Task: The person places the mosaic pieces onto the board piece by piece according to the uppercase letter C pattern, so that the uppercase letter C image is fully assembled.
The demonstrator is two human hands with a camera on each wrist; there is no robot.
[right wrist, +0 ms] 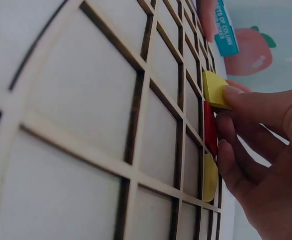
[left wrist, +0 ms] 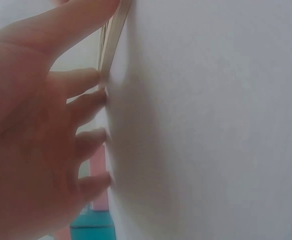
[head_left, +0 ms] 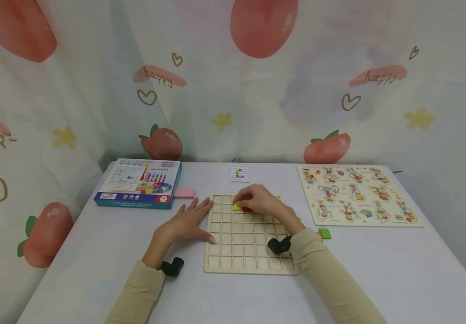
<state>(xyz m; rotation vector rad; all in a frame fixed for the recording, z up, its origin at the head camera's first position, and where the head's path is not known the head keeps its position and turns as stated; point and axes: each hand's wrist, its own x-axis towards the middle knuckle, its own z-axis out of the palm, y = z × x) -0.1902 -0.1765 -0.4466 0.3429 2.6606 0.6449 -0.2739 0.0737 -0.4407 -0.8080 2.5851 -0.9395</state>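
A wooden grid board [head_left: 233, 249] lies on the white-covered table. My right hand [head_left: 259, 199] is over its far rows, pinching a yellow piece [right wrist: 214, 89] between thumb and fingers. In the right wrist view, a red piece [right wrist: 209, 127] sits in the grid right beside that yellow one. Past the red piece is a second yellow piece [right wrist: 210, 177] with a curved outline, hidden behind the hand in the head view. At the board's left edge rests my left hand [head_left: 184, 224], fingers spread and thumb touching the rim, holding nothing.
Behind the board lies a small card [head_left: 239, 174] with a coloured grid pattern. At the back left are a boxed toy set [head_left: 136, 184] and a pink block [head_left: 185, 193]. To the right are a picture puzzle board [head_left: 362, 200] and a green block [head_left: 325, 233] beside my right sleeve.
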